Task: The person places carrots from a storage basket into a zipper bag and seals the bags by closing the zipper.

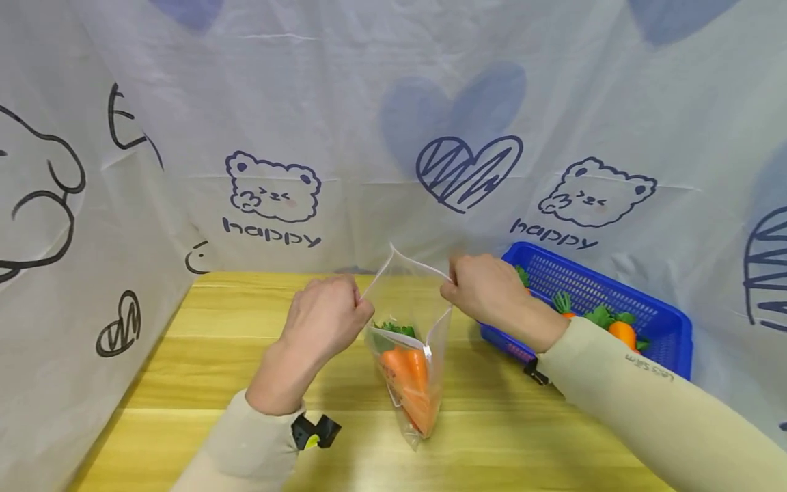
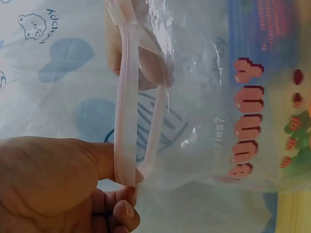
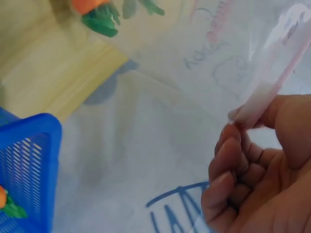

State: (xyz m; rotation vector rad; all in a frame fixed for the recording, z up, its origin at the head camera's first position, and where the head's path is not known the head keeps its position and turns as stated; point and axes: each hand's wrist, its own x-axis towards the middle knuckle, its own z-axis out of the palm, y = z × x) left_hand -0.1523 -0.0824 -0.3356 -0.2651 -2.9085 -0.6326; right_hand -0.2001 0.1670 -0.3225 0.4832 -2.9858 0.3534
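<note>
A clear slider zip bag (image 1: pixel 402 301) hangs mouth up between my two hands. Inside it are orange carrots (image 1: pixel 406 376) with green tops, tips pointing down. My left hand (image 1: pixel 320 318) pinches the left side of the bag's mouth between thumb and fingers. On the other side, my right hand (image 1: pixel 486 287) pinches the rim the same way. The mouth is spread apart, its pale pink zip strip (image 2: pixel 125 107) forming a loop in the left wrist view. Pink lettering (image 2: pixel 248 119) reading "BUNNY" is printed on the bag.
A blue perforated basket (image 1: pixel 652 301) stands at the right, partly behind my right forearm. Several carrots (image 1: pixel 623 333) with green leaves lie in it. Below is a yellow wood-grain table (image 1: pixel 233 355). White cloth (image 1: pixel 356 123) with bear and heart drawings hangs behind and at the left.
</note>
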